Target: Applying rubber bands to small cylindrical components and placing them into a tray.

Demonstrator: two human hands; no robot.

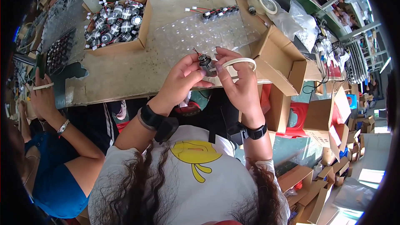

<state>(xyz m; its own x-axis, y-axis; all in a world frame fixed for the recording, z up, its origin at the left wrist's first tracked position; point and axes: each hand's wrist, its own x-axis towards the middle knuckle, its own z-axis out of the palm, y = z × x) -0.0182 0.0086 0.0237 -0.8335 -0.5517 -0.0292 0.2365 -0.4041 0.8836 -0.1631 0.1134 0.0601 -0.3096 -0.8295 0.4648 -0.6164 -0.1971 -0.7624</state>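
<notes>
My left hand (183, 77) pinches a small dark cylindrical motor (206, 63) between thumb and fingers, just above the table's near edge. Short thin wires stick up from its top end. A narrow white ring, like a thin roll of tape (250, 61), hangs around the fingers of my right hand (241, 81). That hand's thumb and fingertips close in at the motor's right side; whether a strip of tape runs between them is too small to tell. Beyond my hands lies clear bubble wrap (183, 37) with a row of similar dark motors (218, 13) on it.
An open cardboard box (143, 37) heaped with wired motors stands at the back left. At the right are an empty cardboard box (275, 50), wide tape rolls (264, 4) and plastic bags (306, 23). A co-worker's hand (43, 98) reaches in at the left.
</notes>
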